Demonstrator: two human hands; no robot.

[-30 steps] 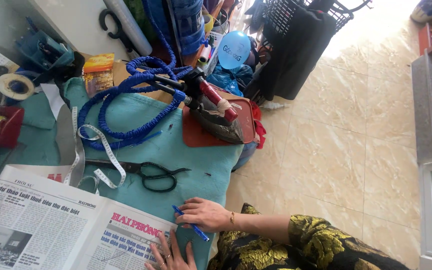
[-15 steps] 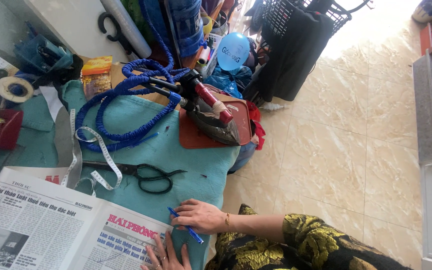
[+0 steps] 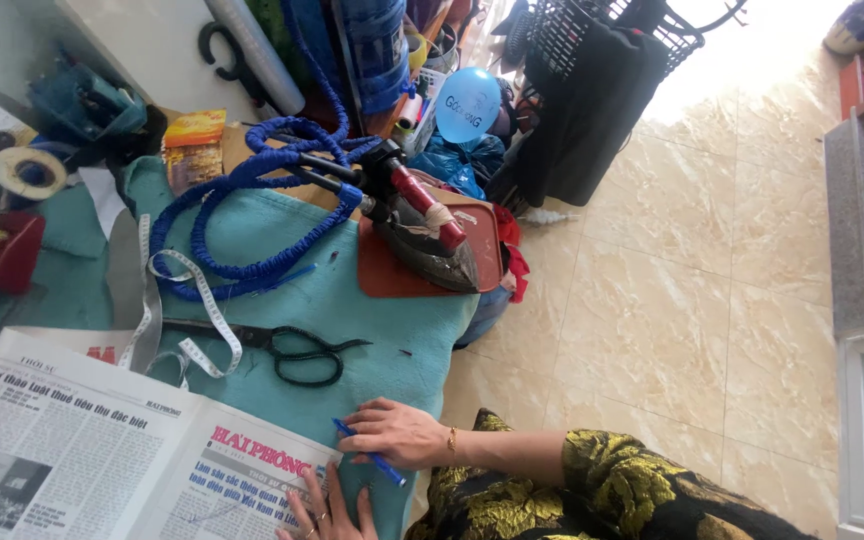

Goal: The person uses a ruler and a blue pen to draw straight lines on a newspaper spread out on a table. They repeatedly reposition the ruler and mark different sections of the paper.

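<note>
My right hand holds a blue pen and rests on the teal cloth at the table's near edge, just right of an open newspaper. My left hand lies flat on the newspaper's lower right corner, fingers spread, partly cut off by the frame's bottom edge. Black scissors lie on the cloth just beyond my right hand, next to a white measuring tape.
A flat iron with a red handle sits on a red board at the table's edge. A coiled blue hose, a tape roll, a red holder and a blue balloon crowd the back. Beige tiled floor lies to the right.
The view has shifted slightly. My right hand with the pen stays by the newspaper's edge, and more of my left hand shows on the paper.
</note>
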